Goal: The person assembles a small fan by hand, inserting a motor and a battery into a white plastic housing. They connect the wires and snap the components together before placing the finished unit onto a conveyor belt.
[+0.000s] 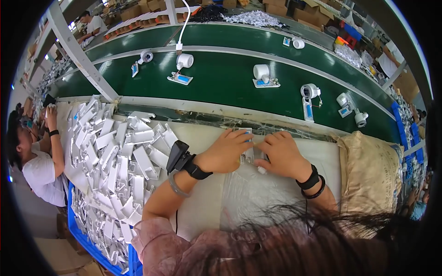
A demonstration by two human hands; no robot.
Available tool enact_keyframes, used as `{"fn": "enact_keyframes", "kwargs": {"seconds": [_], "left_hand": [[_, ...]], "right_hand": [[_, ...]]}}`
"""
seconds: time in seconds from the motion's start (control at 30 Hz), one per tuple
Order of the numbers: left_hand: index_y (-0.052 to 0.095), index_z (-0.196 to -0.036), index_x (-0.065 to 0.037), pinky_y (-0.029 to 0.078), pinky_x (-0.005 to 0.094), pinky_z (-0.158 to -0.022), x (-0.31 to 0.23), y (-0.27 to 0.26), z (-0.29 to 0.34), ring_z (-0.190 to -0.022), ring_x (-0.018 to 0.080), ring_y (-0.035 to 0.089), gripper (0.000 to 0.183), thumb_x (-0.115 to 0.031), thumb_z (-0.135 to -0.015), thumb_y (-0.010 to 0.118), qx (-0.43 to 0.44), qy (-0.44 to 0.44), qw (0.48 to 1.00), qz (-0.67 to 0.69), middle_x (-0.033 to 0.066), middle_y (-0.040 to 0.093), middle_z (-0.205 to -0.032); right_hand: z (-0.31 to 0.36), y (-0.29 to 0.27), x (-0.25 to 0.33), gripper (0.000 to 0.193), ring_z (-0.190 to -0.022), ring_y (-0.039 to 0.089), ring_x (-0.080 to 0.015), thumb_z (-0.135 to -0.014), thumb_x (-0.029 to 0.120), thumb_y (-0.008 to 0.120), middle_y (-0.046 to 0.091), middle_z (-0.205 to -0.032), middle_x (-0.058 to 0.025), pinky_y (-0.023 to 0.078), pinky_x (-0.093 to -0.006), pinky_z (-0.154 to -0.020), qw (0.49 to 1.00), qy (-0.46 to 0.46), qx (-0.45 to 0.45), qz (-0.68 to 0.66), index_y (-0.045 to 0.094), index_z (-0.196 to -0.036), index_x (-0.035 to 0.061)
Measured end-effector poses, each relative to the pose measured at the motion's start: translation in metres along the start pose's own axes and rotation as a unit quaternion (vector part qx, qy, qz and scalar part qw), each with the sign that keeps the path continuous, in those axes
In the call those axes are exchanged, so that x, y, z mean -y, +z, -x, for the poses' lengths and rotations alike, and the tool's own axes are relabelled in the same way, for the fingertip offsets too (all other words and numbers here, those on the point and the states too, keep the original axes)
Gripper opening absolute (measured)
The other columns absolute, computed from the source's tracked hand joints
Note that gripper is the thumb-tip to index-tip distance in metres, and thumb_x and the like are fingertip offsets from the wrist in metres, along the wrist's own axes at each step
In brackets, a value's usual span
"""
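Between my hands, near the bench's far edge, lies a small white plastic housing with a bit of blue at its far end. My left hand grips its left side with bent fingers. From the right, my right hand holds the same piece with curled fingers, its thumb pointing left. A small white rounded part shows under that thumb, partly hidden by the hand. Fingers cover much of the housing, so its details are hard to see. Left of my left forearm spreads a heap of white plastic covers.
Beyond the bench runs a green conveyor belt carrying several white round lamp units with blue-batteried boards. A tan sack stands at right. A blue crate full of covers sits lower left. A co-worker works at far left.
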State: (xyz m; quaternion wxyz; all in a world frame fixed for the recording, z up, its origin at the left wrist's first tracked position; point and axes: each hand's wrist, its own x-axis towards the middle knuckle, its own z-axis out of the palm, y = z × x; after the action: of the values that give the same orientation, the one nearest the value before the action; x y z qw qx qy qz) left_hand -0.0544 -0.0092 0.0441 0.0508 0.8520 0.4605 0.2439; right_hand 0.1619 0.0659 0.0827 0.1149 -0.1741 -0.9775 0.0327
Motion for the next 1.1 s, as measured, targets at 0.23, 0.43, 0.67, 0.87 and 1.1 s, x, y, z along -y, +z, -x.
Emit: {"fn": "enact_keyframes", "kwargs": {"seconds": [0.23, 0.43, 0.67, 0.87, 1.1], "left_hand": [[0.056, -0.111, -0.008, 0.039, 0.0459, -0.098, -0.022, 0.001, -0.001, -0.104, 0.0318, 0.047, 0.05, -0.013, -0.064, 0.073, 0.024, -0.102, 0.987, -0.121, 0.0089, 0.053, -0.097], [0.045, -0.112, -0.005, 0.049, 0.0451, -0.066, -0.025, 0.006, -0.01, -0.08, 0.0387, 0.059, 0.046, -0.011, -0.073, 0.068, 0.054, -0.21, 0.976, 0.001, 0.0156, 0.059, -0.083], [0.042, -0.116, -0.003, 0.048, 0.0464, -0.06, -0.026, 0.001, -0.01, -0.069, 0.0381, 0.062, 0.046, -0.014, -0.08, 0.067, -0.06, -0.269, 0.959, 0.071, 0.02, 0.061, -0.084], [0.042, -0.121, -0.008, 0.049, 0.0293, -0.053, -0.025, -0.013, -0.014, -0.061, 0.0143, 0.055, 0.032, -0.01, -0.091, 0.053, -0.017, -0.317, 0.768, 0.556, 0.0076, 0.056, -0.081], [0.04, -0.123, -0.007, 0.046, 0.0261, -0.052, -0.026, 0.004, -0.011, -0.065, 0.01, 0.052, 0.03, -0.002, -0.093, 0.041, -0.097, -0.261, 0.758, 0.59, 0.0048, 0.054, -0.088]], "right_hand": [[0.017, 0.0, -0.02, 0.016, -0.079, 0.059, -0.0254, -0.08, 0.025, 0.066, 0.063, -0.077, -0.0032, 0.041, -0.0388, -0.079, 0.996, 0.015, 0.072, -0.046, 0.069, -0.084, 0.0099], [0.01, -0.008, -0.007, 0.012, -0.074, 0.061, -0.0266, -0.08, 0.017, 0.064, 0.066, -0.074, -0.0055, 0.043, -0.0386, -0.076, 0.98, -0.005, 0.114, -0.165, 0.07, -0.086, 0.009], [0.007, 0.012, -0.001, 0.01, -0.068, 0.063, -0.0291, -0.082, 0.009, 0.062, 0.065, -0.071, -0.0084, 0.046, -0.0411, -0.07, 0.988, 0.044, -0.098, -0.107, 0.066, -0.091, 0.007], [0.006, 0.014, -0.003, 0.016, -0.072, 0.063, -0.0295, -0.078, -0.001, 0.069, 0.065, -0.077, -0.0083, 0.05, -0.0423, -0.078, 0.944, 0.109, -0.241, -0.197, 0.063, -0.092, 0.0048], [0.004, 0.01, 0.001, 0.018, -0.077, 0.063, -0.0254, -0.076, -0.003, 0.073, 0.064, -0.08, -0.0076, 0.045, -0.0498, -0.097, 0.939, -0.03, -0.303, -0.159, 0.065, -0.091, 0.005]]}}
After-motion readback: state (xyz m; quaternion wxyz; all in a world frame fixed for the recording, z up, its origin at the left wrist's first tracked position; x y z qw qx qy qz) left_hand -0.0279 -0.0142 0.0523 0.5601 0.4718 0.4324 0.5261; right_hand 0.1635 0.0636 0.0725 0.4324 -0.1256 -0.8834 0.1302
